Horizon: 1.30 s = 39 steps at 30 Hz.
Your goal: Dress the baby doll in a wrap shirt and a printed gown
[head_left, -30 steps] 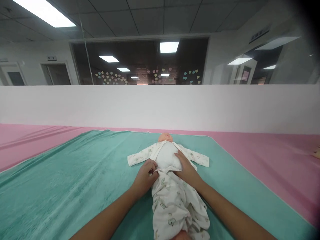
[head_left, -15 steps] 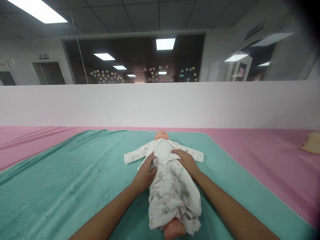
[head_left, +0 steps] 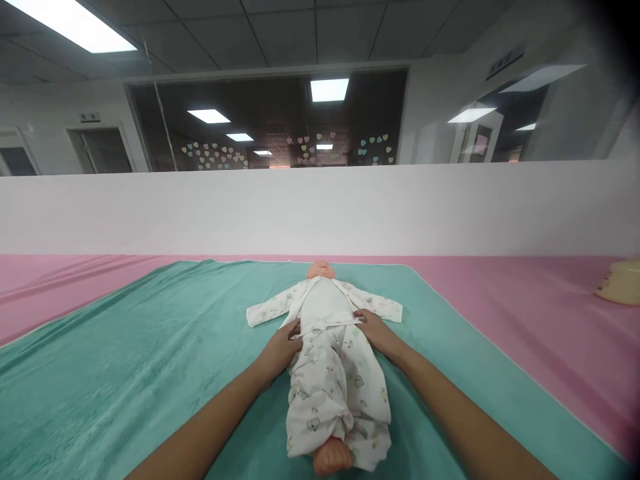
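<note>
A baby doll [head_left: 321, 269] lies on its back, head away from me, on a teal blanket. It wears a white patterned top [head_left: 273, 308] that is open at the front over a white body. Patterned trousers [head_left: 320, 380] cover its legs, with one bare foot [head_left: 331, 457] showing at the near end. My left hand [head_left: 284, 347] is closed on the left side of the trousers' waistband. On the opposite side, my right hand [head_left: 376, 331] has its fingers bent over the waistband at the hip. Both thumbs are partly hidden.
The teal blanket [head_left: 150, 347] is spread over a pink sheet [head_left: 540, 313]. A low white wall [head_left: 320, 210] stands behind the doll. At the far right edge is a pale yellow object [head_left: 620, 283], partly cut off. Windows with heart stickers are beyond.
My hands have moved apart to the doll's two sides. The waistband now runs straighter and flatter across the belly, where it was slanted and bunched.
</note>
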Each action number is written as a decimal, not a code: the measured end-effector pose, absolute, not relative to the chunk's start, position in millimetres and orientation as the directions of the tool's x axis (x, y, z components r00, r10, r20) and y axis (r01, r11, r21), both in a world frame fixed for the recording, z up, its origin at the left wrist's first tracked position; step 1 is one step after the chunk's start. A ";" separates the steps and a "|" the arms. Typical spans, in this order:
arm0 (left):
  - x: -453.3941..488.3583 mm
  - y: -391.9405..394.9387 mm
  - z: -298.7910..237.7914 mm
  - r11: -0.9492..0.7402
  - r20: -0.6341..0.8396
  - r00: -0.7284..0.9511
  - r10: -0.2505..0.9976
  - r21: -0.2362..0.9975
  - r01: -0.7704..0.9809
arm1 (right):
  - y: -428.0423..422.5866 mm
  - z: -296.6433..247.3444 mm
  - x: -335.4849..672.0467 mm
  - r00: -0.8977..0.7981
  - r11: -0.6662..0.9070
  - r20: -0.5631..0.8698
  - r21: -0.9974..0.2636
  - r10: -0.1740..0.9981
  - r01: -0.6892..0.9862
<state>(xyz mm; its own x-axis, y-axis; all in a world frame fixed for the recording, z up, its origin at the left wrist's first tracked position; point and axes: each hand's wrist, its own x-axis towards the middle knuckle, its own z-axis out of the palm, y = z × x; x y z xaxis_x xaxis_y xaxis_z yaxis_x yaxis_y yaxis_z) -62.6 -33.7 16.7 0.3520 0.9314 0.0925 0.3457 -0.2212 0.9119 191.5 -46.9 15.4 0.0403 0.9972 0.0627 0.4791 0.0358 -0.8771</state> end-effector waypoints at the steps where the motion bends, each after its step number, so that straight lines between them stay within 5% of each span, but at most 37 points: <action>1: -61.8 -35.2 18.0 -0.210 0.086 0.372 0.924 0.928 0.307 | -47.7 15.2 191.9 0.018 0.038 0.051 -0.904 0.999 0.427; 8: -56.3 -44.2 25.9 -0.283 0.201 0.374 0.905 0.942 0.179 | -48.1 18.4 200.0 -0.200 0.197 0.147 -0.947 0.969 0.256; 13: -57.3 -41.7 21.6 -0.136 0.099 0.277 0.956 0.984 0.119 | -36.6 4.9 205.9 -0.132 0.271 0.249 -0.945 0.959 0.182; 20: -59.3 -38.3 24.7 -0.181 0.170 0.222 0.960 0.983 0.029 | -40.0 5.7 195.5 0.122 0.134 0.148 -0.985 0.982 0.110; 26: -61.9 -36.3 21.3 -0.240 0.217 0.216 0.952 0.967 0.089 | -43.6 8.9 189.2 0.029 0.025 0.027 -0.997 0.999 0.070; 30: -63.7 -33.2 18.4 -0.249 0.208 0.218 0.953 0.951 0.184 | -32.4 2.1 193.7 0.050 0.235 0.258 -0.932 0.965 0.274; 34: -61.2 -27.8 21.7 -0.463 0.381 0.305 0.873 0.845 0.269 | -25.2 -1.3 195.0 -0.145 0.525 0.516 -0.742 0.844 0.416; 39: -52.8 -23.8 40.6 -0.546 0.346 0.496 0.796 0.763 0.345 | -25.2 1.0 191.0 -0.253 0.613 0.568 -0.639 0.784 0.465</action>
